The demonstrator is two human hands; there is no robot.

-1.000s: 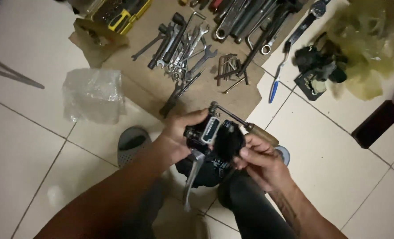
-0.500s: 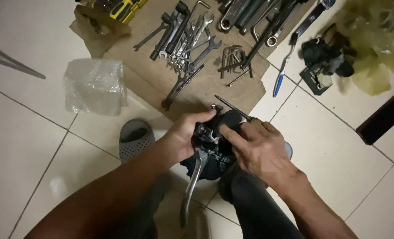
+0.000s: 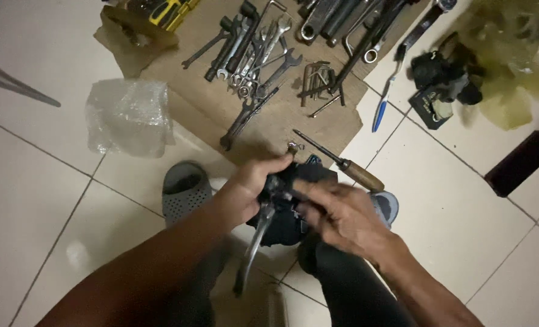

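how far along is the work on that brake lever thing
Tools are already laid out on the cardboard. In hand: the left hand holds the black lever assembly, and the right hand works at it. The wooden-handled screwdriver lies unused. What remains can't be told.

A crumpled clear bubble-wrap bag (image 3: 129, 118) lies on the floor, just left of the brown cardboard sheet (image 3: 269, 121). A translucent yellow-green plastic bag (image 3: 512, 60) sits well right of that sheet.

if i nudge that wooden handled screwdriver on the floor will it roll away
Probably a little: the screwdriver has a rounded wooden handle and lies on smooth tile. Its thin shaft rests on the cardboard edge, which may check it. It looks stiff, fairly light.
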